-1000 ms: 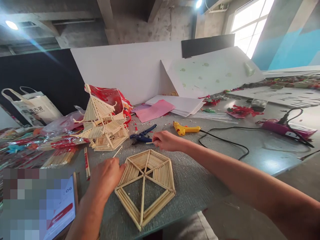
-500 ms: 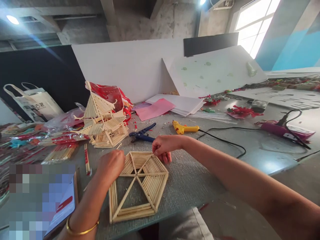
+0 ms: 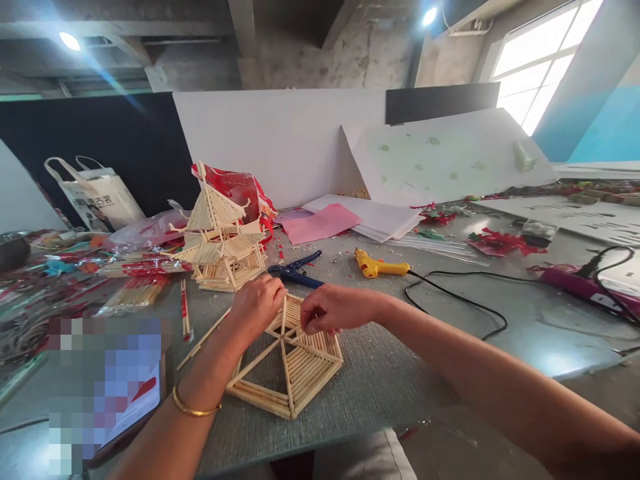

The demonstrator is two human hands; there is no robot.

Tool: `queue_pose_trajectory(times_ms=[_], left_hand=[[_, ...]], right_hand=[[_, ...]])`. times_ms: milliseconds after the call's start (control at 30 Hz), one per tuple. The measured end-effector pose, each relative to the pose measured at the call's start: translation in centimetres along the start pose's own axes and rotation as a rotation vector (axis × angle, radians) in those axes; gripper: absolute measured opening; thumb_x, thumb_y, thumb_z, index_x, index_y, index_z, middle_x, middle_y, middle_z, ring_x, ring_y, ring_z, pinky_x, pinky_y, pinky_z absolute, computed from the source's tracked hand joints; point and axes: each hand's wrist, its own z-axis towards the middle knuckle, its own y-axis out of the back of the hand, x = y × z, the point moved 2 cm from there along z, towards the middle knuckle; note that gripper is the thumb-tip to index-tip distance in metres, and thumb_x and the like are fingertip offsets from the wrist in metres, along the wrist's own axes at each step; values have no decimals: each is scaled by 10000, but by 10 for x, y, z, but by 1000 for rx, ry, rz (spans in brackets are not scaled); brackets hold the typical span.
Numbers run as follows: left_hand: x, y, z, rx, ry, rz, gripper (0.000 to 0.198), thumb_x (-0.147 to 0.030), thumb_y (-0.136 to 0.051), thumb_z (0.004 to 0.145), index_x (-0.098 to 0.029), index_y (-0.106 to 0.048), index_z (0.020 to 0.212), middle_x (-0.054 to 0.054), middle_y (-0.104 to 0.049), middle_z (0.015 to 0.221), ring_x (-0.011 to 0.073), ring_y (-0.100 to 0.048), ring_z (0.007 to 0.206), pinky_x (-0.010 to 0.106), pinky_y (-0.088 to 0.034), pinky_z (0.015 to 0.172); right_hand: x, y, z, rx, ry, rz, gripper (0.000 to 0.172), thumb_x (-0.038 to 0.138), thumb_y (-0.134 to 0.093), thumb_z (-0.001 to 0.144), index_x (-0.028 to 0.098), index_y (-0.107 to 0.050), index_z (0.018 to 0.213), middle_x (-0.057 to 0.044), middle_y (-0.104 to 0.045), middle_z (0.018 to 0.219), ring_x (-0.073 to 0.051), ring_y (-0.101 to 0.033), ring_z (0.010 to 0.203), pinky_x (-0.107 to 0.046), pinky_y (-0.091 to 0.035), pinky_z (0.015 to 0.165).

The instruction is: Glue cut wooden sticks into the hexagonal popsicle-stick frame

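Observation:
A hexagonal frame of pale wooden sticks (image 3: pixel 310 387) lies on the table before me, with spokes meeting in its middle. Some of its wedges are filled with rows of sticks; those on the near left are open. My left hand (image 3: pixel 257 303) is closed at the frame's far left edge, fingertips hidden. Over the far right part, my right hand (image 3: pixel 340 308) has its fingers curled down onto the sticks. Whether either hand also holds a small piece is hidden. A loose stick (image 3: pixel 204 338) lies beside my left wrist.
Behind stands a tiered stick pavilion (image 3: pixel 220 250). Blue-handled cutters (image 3: pixel 297 272) and a yellow glue gun (image 3: pixel 380 265) with a black cord lie beyond my hands. Bundled sticks (image 3: pixel 135 293) and a tablet (image 3: pixel 135 407) are at left, pink paper (image 3: pixel 320 223) at the back.
The frame has turned clockwise, its open wedges now more to the left. My left hand has moved right and my hands are closer together. The camera view has shifted slightly.

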Motion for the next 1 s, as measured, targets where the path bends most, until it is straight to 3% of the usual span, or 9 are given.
queue_pose_trajectory(times_ms=[133, 700, 867, 1000], left_hand=[[5, 3, -7, -42, -6, -80, 220, -263, -405, 882, -180, -603, 835, 31, -629, 832, 144, -575, 773, 253, -405, 696], [-2, 9, -10, -67, -59, -41, 204, -247, -443, 862, -185, -623, 788, 30, -632, 767, 151, -567, 709, 253, -380, 616], [-3, 7, -11, -19, -101, -241, 214, -270, -446, 862, -180, -627, 793, 22, -627, 765, 135, -565, 703, 248, -394, 634], [-6, 13, -12, 69, -131, -455, 205, -314, -490, 839, -189, -652, 823, 10, -644, 780, 124, -574, 719, 239, -404, 647]], right_hand=[[9, -13, 5, -145, 128, -199, 117, 101, -564, 730, 129, -658, 793, -5, -620, 747, -78, -539, 667, -181, -399, 632], [7, -18, 8, -101, 109, -267, 182, 88, -515, 727, 150, -668, 804, -16, -631, 787, -94, -528, 693, -196, -385, 662], [9, -16, 7, -118, 126, -279, 194, 66, -505, 712, 152, -661, 788, -12, -632, 770, -95, -524, 694, -195, -375, 652], [10, -6, 4, -224, 93, -340, 167, 67, -502, 738, 138, -646, 787, -23, -624, 779, -99, -528, 689, -209, -377, 657]])
